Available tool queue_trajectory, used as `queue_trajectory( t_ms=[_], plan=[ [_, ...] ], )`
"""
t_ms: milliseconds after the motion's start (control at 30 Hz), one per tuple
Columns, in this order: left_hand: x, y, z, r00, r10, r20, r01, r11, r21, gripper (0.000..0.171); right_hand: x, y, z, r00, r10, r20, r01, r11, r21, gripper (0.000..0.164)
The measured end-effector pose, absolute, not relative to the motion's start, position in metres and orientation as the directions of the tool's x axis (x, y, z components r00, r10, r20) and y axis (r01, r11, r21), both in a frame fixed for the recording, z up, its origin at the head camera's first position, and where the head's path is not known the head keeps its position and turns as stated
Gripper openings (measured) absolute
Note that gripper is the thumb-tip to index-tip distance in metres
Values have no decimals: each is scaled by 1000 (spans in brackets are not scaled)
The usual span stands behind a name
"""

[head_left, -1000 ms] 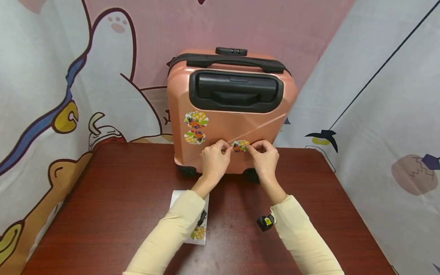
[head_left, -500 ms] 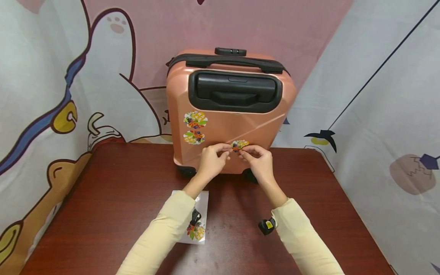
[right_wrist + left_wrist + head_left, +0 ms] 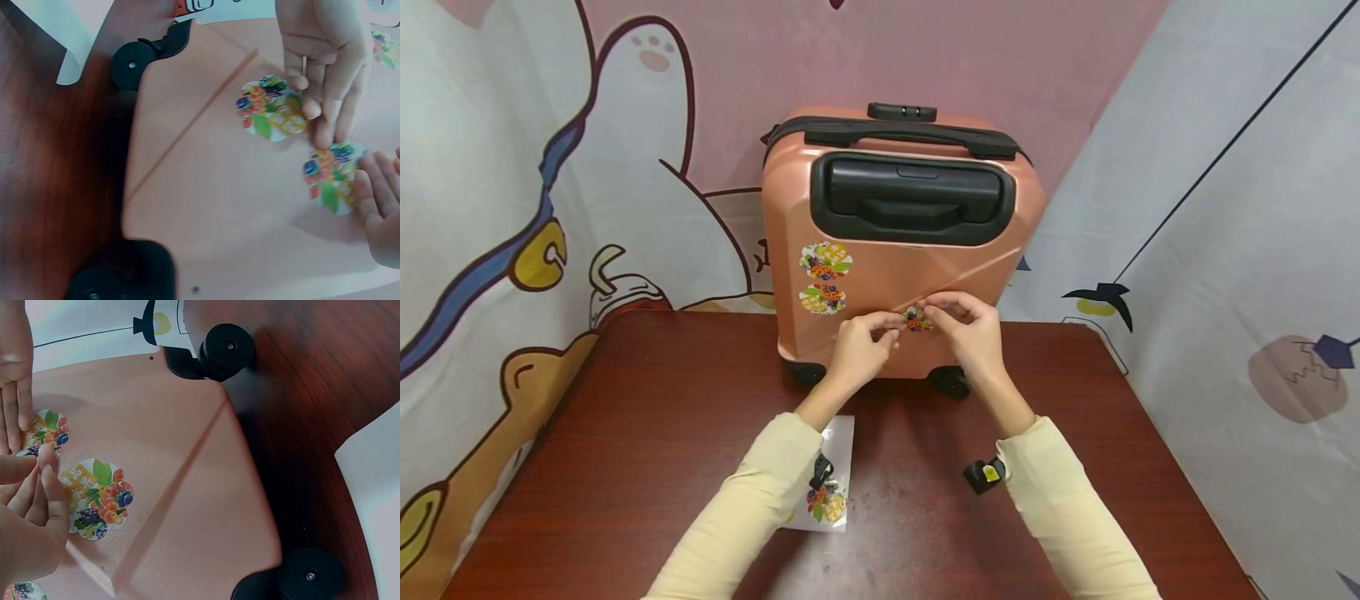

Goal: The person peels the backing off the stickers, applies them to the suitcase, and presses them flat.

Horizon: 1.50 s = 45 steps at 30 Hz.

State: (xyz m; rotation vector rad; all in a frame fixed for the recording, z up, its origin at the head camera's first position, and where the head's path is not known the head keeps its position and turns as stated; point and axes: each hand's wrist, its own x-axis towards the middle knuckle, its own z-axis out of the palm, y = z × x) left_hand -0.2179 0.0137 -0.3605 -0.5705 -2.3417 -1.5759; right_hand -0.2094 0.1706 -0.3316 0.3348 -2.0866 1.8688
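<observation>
A round fruit-print sticker [image 3: 917, 320] sits on the lower part of a pink suitcase [image 3: 880, 283], between my two hands. My left hand [image 3: 859, 350] touches its left edge with fingertips; the thumb stays apart from the index finger in the head view. From the right, my right hand [image 3: 973, 333] lays fairly straight fingers over the sticker's upper right edge, covering part of it. Another fruit sticker [image 3: 100, 499], lower on the shell, shows in both wrist views; the left hand hides it in the head view. Two more stickers, an upper one [image 3: 826, 261] and a lower one [image 3: 822, 299], are at the left.
The suitcase stands on its black wheels [image 3: 951, 382] on a dark red-brown table [image 3: 647, 433], before a cartoon-print cloth [image 3: 715, 242]. A white sticker sheet [image 3: 842, 442] with fruit stickers lies partly under the left forearm. Black cameras [image 3: 983, 476] are strapped to the wrists.
A second ago both hands pinched the sticker's edges. The left thumb has since moved off its index finger. My right hand has shifted left and up over the sticker's right side.
</observation>
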Motion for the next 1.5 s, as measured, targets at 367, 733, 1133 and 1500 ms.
queue_trajectory(
  t_ms=[367, 733, 1133, 1500],
  plan=[
    [-218, 14, -363, -898, 205, 390, 438, 323, 839, 21, -198, 169, -356, -981, 27, 191, -183, 185, -966, 15],
    [-219, 12, -362, -895, 203, 397, 443, 312, 840, 20, -209, 169, -329, -927, -41, 374, -376, 82, -923, 20],
    [-218, 12, -362, -894, 207, 398, 446, 303, 842, 20, -203, 173, -365, -979, -23, 203, -204, 126, -971, 16],
    [-218, 12, -362, -903, 204, 379, 425, 279, 861, 20, -208, 178, -332, -928, -33, 371, -372, 113, -921, 25]
  ],
)
